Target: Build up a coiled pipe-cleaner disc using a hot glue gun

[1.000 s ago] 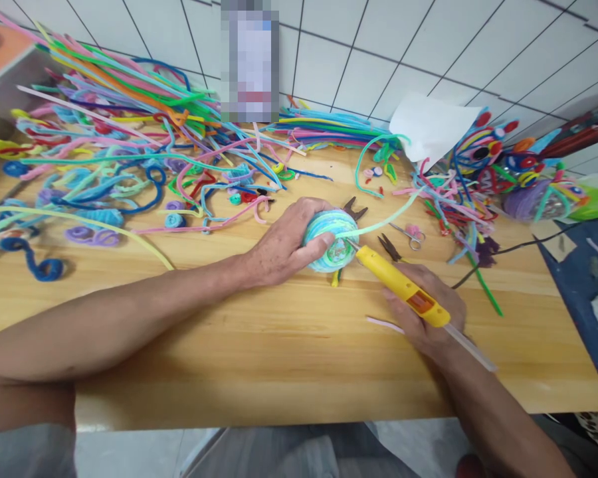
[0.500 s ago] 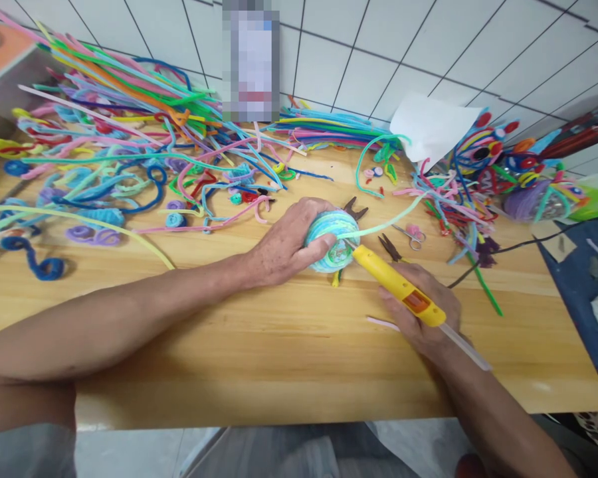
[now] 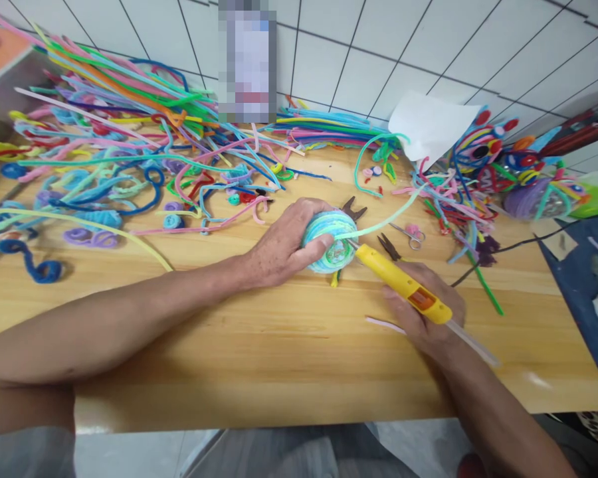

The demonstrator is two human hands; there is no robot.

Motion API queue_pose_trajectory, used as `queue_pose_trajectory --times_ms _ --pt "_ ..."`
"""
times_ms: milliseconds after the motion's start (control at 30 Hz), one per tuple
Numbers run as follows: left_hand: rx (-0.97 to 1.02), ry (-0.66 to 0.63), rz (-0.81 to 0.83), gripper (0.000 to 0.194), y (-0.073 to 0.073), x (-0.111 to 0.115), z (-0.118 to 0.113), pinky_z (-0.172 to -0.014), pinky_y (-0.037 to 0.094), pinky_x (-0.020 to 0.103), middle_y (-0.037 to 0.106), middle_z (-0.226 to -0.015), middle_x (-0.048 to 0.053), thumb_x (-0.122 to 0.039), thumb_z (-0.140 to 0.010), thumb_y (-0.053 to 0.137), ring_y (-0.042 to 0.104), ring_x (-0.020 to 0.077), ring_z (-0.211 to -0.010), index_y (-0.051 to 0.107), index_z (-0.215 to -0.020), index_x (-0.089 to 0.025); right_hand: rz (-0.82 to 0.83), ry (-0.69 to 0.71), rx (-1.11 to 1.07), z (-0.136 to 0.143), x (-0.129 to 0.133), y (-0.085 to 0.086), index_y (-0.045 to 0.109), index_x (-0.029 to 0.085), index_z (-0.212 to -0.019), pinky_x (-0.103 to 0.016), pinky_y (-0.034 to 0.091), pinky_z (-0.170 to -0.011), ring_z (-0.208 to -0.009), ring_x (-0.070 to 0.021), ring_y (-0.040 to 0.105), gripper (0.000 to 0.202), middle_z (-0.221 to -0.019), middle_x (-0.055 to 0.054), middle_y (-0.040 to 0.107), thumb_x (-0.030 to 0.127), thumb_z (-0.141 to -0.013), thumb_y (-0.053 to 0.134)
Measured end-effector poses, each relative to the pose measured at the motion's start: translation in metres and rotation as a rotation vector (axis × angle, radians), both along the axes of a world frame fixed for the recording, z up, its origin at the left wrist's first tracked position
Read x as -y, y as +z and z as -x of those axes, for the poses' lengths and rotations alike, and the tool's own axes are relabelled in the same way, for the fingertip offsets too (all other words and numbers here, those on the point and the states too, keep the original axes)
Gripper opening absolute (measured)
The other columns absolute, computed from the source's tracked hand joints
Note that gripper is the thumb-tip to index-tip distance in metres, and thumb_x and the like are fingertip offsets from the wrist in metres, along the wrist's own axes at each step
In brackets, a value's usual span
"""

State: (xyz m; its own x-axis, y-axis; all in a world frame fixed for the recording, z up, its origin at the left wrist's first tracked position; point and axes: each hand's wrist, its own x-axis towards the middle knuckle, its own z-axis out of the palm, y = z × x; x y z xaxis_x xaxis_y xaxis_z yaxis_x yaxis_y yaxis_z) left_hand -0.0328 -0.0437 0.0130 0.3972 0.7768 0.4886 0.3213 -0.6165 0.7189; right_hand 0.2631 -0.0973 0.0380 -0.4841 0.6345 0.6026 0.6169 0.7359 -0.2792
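My left hand (image 3: 299, 242) is closed around a ball wrapped in blue and green pipe cleaner (image 3: 323, 224), its thumb pressing on the near side. From the ball a loose pale green pipe cleaner end (image 3: 386, 222) curves off to the upper right. A yellow hot glue gun (image 3: 403, 282) is gripped in my right hand (image 3: 431, 302), with a clear glue stick (image 3: 473, 342) sticking out of its back. The gun's metal nozzle points at the ball's right side; whether it touches cannot be told. Behind the ball lie pliers (image 3: 353, 209), partly hidden.
Piled pipe cleaners (image 3: 109, 133) cover the table's left and back. Small scissors (image 3: 412, 238) and a second pair of pliers (image 3: 389, 246) lie right of the ball. Finished pipe-cleaner figures (image 3: 523, 186) stand at the back right, near a dark cable (image 3: 528, 240). A tiled wall (image 3: 339, 60) rises behind.
The glue gun and my right hand have shifted slightly right, the nozzle drawing back a little from the ball. My left hand keeps its hold on the ball.
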Motion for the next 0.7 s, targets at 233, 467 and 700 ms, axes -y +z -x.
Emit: queue_pose_trajectory --times_ms 233,467,700 --pt "-0.002 -0.011 -0.027 0.043 0.0006 -0.0010 -0.0003 -0.116 0.051 0.048 0.066 -0.137 0.017 -0.047 -0.109 0.048 0.062 0.0285 -0.130 0.054 -0.139 -0.017 -0.004 0.027 0.010 0.0030 0.0010 -0.0008 0.064 0.026 -0.137 -0.040 0.068 -0.080 -0.095 -0.0273 0.081 0.045 -0.112 -0.008 0.082 0.019 -0.094 0.074" --pt "-0.011 -0.008 -0.021 0.043 -0.0007 -0.0023 0.0005 -0.116 0.051 0.049 0.066 -0.137 0.016 -0.047 -0.109 0.049 0.062 0.0289 -0.130 0.054 -0.140 -0.018 0.037 0.013 -0.008 0.0030 0.0015 -0.0049 0.065 0.028 -0.137 -0.042 0.069 -0.080 -0.094 -0.0284 0.082 0.042 -0.111 -0.007 0.083 0.025 -0.096 0.073" --pt "-0.006 -0.008 -0.017 0.043 0.0000 -0.0011 -0.0001 -0.116 0.051 0.049 0.066 -0.139 0.016 -0.046 -0.109 0.049 0.062 0.0288 -0.131 0.054 -0.141 -0.017 0.028 0.040 0.007 0.0025 0.0022 -0.0025 0.063 0.028 -0.140 -0.041 0.069 -0.080 -0.095 -0.0282 0.082 0.045 -0.113 -0.008 0.083 0.024 -0.096 0.072"
